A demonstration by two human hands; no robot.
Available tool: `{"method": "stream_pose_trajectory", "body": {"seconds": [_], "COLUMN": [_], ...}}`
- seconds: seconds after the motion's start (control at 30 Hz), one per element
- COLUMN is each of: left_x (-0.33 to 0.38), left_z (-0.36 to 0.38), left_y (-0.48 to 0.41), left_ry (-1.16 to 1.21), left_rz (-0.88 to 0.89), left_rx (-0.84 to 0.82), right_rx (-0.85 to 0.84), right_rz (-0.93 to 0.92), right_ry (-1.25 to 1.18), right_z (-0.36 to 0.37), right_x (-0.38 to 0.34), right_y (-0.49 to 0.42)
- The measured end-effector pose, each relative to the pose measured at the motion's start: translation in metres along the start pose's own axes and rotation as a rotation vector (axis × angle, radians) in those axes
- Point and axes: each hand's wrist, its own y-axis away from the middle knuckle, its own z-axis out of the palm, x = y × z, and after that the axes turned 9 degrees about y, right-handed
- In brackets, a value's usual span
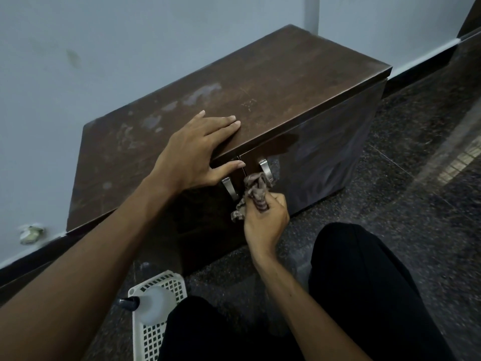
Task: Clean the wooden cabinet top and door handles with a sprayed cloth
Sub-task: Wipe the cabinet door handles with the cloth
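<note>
Handles underway: right hand (265,217) grips cloth (256,188) at three-o'clock handle (265,166); left hand (195,152), fingers (223,121) straight, presses top (273,82), patchy, probably unfinished.

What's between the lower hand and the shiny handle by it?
A crumpled cloth, gripped by the right hand, touches the right door handle, in the head view.

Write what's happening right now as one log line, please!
left hand: flat on cabinet top | right hand: grips cloth | cloth: against right door handle | spray bottle: in basket
</note>
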Motion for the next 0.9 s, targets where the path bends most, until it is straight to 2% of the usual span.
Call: {"method": "stream_pose_trajectory", "body": {"seconds": [0.1, 0.17, 0.33, 0.5, 0.6, 0.9], "left_x": [0.001, 0.002, 0.001, 0.001, 0.0, -0.001], "left_z": [0.001, 0.003, 0.004, 0.004, 0.004, 0.004], "left_y": [0.0, 0.0, 0.001, 0.001, 0.0, 0.001], "left_ry": [-0.089, -0.158, -0.269, -0.3, -0.298, -0.276], "left_rz": [0.013, -0.004, -0.064, -0.133, -0.149, -0.164], "left_rx": [0.003, -0.01, -0.055, -0.095, -0.112, -0.108], "right_rx": [-0.074, -0.059, 0.115, 0.023, -0.037, -0.137], "right_rz": [0.119, 0.116, -0.186, -0.439, -0.514, -0.229], "right_ry": [0.066, 0.075, -0.013, 0.225, 0.403, 0.295], "right_z": [0.001, -0.001, -0.017, -0.026, -0.031, -0.048], "right_x": [0.016, 0.015, -0.016, -0.032, -0.039, -0.057], "right_y": [0.005, 0.01, 0.013, -0.007, -0.011, -0.043]}}
